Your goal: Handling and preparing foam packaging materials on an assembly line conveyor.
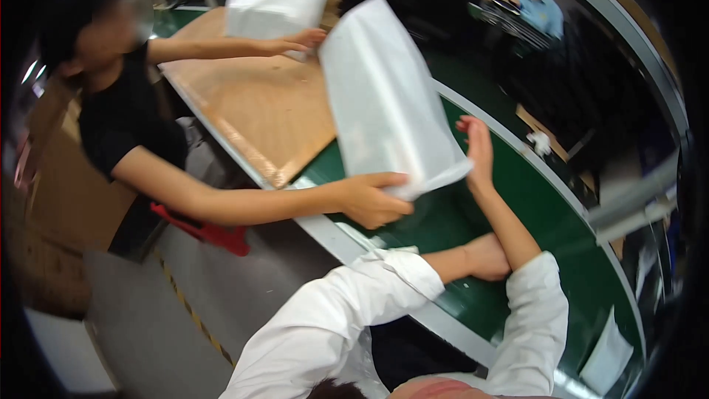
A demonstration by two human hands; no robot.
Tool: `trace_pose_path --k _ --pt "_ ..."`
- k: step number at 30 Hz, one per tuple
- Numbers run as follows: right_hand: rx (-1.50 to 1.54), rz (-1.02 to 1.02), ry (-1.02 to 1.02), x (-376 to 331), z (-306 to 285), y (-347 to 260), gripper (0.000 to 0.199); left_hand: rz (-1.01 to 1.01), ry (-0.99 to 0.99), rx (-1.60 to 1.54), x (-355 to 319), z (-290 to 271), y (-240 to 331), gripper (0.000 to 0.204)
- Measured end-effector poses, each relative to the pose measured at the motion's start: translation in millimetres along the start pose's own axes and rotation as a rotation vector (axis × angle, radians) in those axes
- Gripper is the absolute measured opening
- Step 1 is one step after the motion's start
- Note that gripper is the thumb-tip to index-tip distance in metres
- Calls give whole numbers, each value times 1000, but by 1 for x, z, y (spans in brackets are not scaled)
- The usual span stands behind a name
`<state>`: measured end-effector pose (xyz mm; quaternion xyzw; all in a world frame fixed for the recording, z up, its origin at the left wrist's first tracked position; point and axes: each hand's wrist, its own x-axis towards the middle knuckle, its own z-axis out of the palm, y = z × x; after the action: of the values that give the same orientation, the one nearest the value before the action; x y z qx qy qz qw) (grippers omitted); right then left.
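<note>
A large white soft package (391,96) stands tilted above the green belt, its outline a little blurred. A co-worker's hand (375,199) grips its lower end from the left. My right hand (478,149) is raised beside the package's lower right corner, fingers apart and slightly curled; whether it touches the corner I cannot tell. My left hand (487,257) is low over the belt, crossing behind my right forearm, which hides its fingers. Farther off, the co-worker's other hand (299,41) is at a second white package (275,9).
A wooden board (251,103) lies at the left of the curved green belt (473,303). A small white packet (608,355) lies on the belt at lower right. The co-worker stands left, near a red stool (203,229). Another person in blue (528,7) sits beyond the belt.
</note>
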<state>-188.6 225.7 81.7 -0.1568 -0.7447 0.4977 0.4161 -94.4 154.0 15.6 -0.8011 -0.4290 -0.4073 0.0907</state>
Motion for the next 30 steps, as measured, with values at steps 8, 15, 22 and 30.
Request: trace_pose_path --k 8,15,22,30 --pt "-342 208 -215 -13 -25 12 27 156 28 69 12 -12 12 13" --pt "-315 119 -387 -4 -27 9 29 179 134 99 12 -17 7 18" --pt "-1164 -360 -195 27 -136 78 36 179 255 135 18 -9 13 23" --pt "-1358 -212 -121 31 -191 116 31 96 274 134 17 -11 12 23"
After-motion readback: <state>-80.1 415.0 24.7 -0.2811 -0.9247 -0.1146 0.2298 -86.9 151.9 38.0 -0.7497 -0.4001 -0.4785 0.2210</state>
